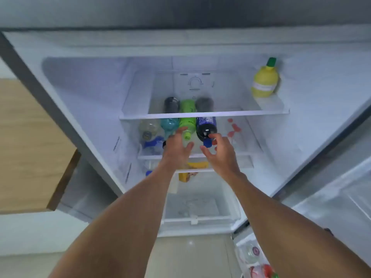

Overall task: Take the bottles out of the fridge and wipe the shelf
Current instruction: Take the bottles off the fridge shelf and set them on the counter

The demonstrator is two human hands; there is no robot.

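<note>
Several bottles lie on their sides on the fridge's middle glass shelf (249,133), caps toward me: a clear bottle (148,129) at the left, a teal bottle (169,124), a green bottle (187,125) and a dark blue-capped bottle (205,128). My left hand (176,146) reaches in with fingers spread, its fingertips by the green bottle's neck. My right hand (219,151) is open too, fingers curled around the dark bottle's blue cap (207,143) without gripping it. Red spots (232,128) mark the shelf to the right of the bottles.
A yellow lemon-shaped bottle (265,81) stands on the upper shelf (204,114) at the right. Yellow packaging (190,170) lies under the middle shelf, above a clear drawer (200,207). The fridge door (331,193) stands open at the right; a wooden cabinet (30,149) is at the left.
</note>
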